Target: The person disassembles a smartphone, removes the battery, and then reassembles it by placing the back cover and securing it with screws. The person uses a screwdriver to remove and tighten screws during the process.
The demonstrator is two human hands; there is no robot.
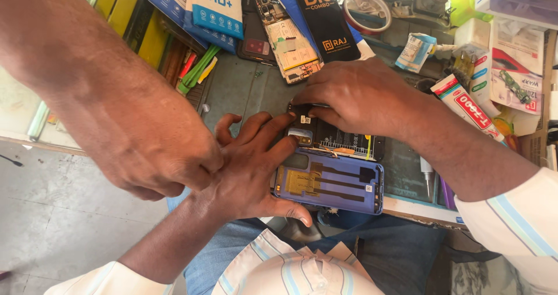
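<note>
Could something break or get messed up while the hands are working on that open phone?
Maybe. The right hand presses on the opened phone, so small inner parts could bend. The blue back cover, steadied by the left hand, sits at the table edge and could slide off. Another person's arm crowds close and might bump things.

One head-worn camera looks steeply down, close over the near edge of the cluttered surface (244,91) and lap.
</note>
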